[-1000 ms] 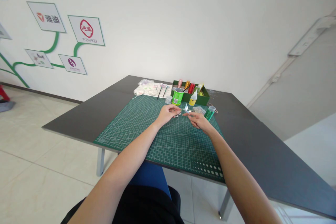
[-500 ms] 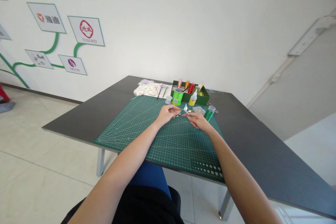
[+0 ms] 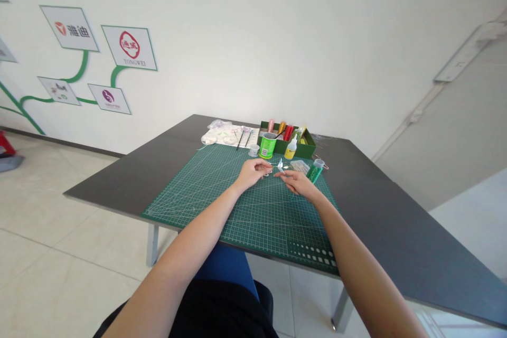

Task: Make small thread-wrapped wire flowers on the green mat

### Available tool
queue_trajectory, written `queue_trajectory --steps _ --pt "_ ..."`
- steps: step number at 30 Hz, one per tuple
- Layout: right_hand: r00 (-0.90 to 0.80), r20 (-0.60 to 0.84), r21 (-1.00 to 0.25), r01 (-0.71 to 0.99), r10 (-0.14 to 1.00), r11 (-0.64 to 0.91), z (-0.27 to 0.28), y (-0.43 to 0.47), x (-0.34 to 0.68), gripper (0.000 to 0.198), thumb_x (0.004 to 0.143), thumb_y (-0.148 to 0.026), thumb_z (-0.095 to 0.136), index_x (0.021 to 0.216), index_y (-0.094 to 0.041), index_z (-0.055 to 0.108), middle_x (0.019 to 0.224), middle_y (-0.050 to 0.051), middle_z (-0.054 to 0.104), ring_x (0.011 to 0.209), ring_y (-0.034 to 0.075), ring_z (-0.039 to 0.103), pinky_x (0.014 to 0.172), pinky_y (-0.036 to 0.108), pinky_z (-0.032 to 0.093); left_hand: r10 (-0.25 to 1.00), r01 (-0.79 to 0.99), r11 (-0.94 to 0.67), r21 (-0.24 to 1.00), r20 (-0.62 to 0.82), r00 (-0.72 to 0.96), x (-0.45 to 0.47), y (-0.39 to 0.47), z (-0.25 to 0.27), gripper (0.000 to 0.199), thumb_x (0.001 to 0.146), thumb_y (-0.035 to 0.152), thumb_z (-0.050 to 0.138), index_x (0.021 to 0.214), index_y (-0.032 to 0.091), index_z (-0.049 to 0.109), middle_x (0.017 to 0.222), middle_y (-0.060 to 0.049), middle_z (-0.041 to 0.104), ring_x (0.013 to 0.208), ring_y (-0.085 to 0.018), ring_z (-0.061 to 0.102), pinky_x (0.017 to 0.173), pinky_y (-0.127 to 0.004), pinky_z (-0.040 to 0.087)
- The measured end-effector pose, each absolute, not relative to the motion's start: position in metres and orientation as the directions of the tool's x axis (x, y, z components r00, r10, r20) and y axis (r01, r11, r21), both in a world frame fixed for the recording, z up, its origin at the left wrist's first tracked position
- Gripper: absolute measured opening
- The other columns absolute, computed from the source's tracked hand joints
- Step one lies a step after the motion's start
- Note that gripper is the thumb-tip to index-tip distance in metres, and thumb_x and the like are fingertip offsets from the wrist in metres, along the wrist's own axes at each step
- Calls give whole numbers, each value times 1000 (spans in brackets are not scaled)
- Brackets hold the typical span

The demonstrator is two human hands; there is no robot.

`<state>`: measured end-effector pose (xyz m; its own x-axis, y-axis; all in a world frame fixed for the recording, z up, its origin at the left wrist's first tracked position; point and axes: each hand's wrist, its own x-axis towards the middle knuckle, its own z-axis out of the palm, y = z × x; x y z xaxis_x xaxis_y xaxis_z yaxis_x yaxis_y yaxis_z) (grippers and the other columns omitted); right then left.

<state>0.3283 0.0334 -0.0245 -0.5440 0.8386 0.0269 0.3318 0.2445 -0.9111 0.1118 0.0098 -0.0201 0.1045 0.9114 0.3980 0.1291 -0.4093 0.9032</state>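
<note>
Over the far part of the green cutting mat (image 3: 253, 216), my left hand (image 3: 253, 171) is closed in a pinch on a thin wire-like piece. White loops of cord or wire show just under its fingers. My right hand (image 3: 298, 181) is beside it, fingers pointing left, at a small pale-blue and white folded piece (image 3: 281, 165) that stands at its fingertips. The thin piece seems to run between the two hands. Whether the right fingers grip the pale piece or only touch it is too small to be certain.
Behind the hands stand a green can (image 3: 268, 146), a glue bottle (image 3: 290, 148), a small clear cup (image 3: 254, 150) and a green box (image 3: 307, 151) of coloured tubes. A green tube (image 3: 315, 171) is right of my right hand. Brushes lie on white cloth (image 3: 225, 134) at the back left.
Both hands stay almost in place. The pale folded piece at my right fingertips has shifted very slightly; the view has barely moved.
</note>
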Motion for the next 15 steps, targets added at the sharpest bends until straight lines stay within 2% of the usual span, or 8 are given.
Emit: queue_trajectory --steps 15 --pt "-551 16 -896 362 835 256 -25 34 329 55 86 -48 55 119 -5 64 41 -11 40 32 7 32 38 21 23 913 118 -405 907 394 104 113 9 -20 32 74 41 78 85 11 73 72 -4 70 49 -8 53 50 -22 43"
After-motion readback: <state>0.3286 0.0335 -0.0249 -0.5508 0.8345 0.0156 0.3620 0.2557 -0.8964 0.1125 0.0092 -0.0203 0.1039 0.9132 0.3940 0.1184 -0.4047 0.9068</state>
